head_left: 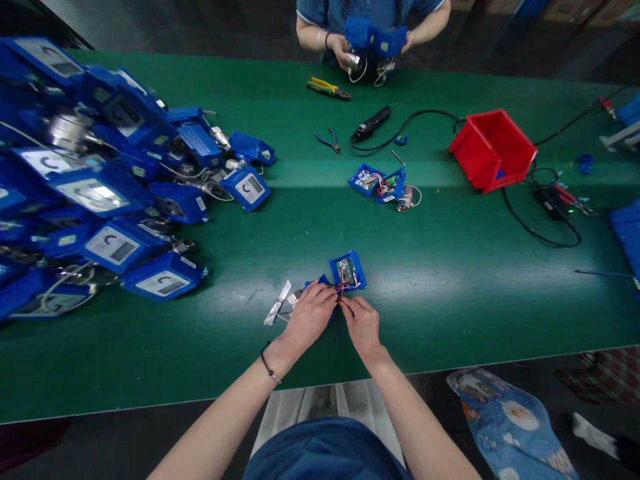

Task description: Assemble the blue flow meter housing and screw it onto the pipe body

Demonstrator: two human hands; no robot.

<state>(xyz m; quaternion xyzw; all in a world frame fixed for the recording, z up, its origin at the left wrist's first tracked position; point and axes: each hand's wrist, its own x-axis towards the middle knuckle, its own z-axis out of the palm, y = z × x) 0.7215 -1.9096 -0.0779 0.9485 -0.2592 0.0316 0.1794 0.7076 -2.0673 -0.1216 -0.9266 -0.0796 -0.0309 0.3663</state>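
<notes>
Blue casing [356, 272] lies opened on the surface [450, 293]; left hand [314, 310] and right hand [363, 323] curl at its wires [343, 289], grip too hidden to tell; a sharp tug could pull one loose.

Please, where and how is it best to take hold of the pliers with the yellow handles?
Probably by the yellow handles, from above and the wearer's left: the pliers lie flat on the green table, handles toward the left, dark head toward the right.
</notes>
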